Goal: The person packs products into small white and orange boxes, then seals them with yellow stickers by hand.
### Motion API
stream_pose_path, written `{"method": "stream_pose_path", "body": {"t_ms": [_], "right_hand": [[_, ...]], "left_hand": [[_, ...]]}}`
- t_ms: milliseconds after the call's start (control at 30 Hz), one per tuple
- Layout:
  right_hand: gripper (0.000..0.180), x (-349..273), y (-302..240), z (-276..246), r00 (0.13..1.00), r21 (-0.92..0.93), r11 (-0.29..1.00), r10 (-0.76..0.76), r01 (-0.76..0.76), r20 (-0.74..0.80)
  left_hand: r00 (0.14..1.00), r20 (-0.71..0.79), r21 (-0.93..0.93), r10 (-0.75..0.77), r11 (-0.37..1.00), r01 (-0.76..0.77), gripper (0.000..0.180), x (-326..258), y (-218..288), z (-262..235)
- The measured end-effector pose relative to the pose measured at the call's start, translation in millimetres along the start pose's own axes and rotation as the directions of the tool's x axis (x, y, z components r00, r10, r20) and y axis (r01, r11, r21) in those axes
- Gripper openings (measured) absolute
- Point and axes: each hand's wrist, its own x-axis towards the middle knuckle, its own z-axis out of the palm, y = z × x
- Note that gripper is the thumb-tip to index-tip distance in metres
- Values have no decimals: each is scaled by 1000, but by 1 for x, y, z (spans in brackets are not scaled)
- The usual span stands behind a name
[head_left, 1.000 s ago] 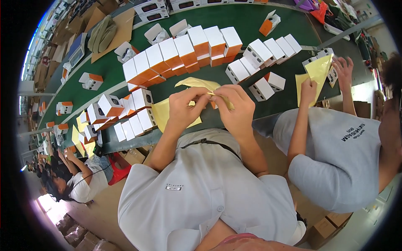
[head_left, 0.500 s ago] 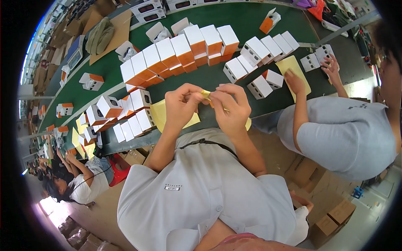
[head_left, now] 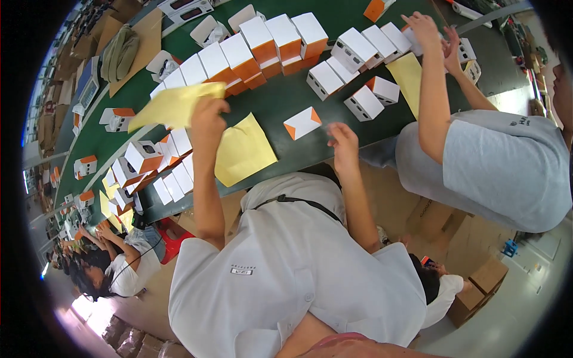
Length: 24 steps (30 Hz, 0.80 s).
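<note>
Head view: the left hand (head_left: 208, 122) pinches 1 yellow sheet (head_left: 170, 105) on its left; 1 box (head_left: 303, 123) lies left of the right hand (head_left: 344, 143), too blurry to tell its grip.

In the upper left of the frame, an olive cloth (head_left: 120, 53) lies on a cardboard sheet (head_left: 147, 39); in the lower right, brown cartons (head_left: 489, 273) stand on the floor (head_left: 462, 249).
</note>
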Motion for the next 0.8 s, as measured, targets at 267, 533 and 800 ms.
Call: {"method": "stream_pose_path", "body": {"t_ms": [267, 533, 800], "right_hand": [[11, 57, 32, 22, 774, -752, 307, -492, 582, 398], [38, 40, 10, 51, 699, -812, 63, -550, 580, 456], [53, 46, 2, 45, 619, -672, 15, -403, 741, 674]], "left_hand": [[865, 501, -78, -35, 993, 85, 82, -60, 40, 140], [913, 397, -135, -95, 978, 161, 70, -75, 41, 159], [905, 393, -134, -163, 963, 232, 69, -79, 42, 164]]}}
